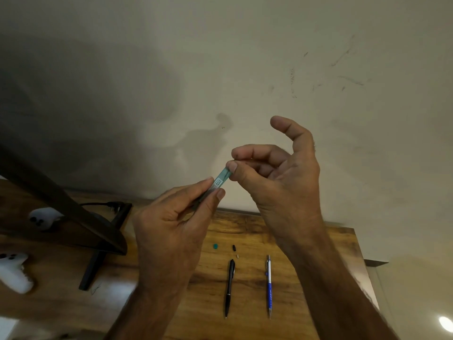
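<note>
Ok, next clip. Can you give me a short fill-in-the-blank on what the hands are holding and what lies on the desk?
1. The left hand grips the teal barrel, and the right hand pinches its ____ end.
2. On the wooden table, the black pen lies to the ____ of the blue mechanical pencil.
3. The small teal cap lies on the table, touched by ____ hand.

Missing words: upper; left; neither.

- teal tube: translucent plastic, paper label
- desk: grained wood, smooth
- black pen: glossy plastic
- blue pencil: shiny metal upper barrel
</note>
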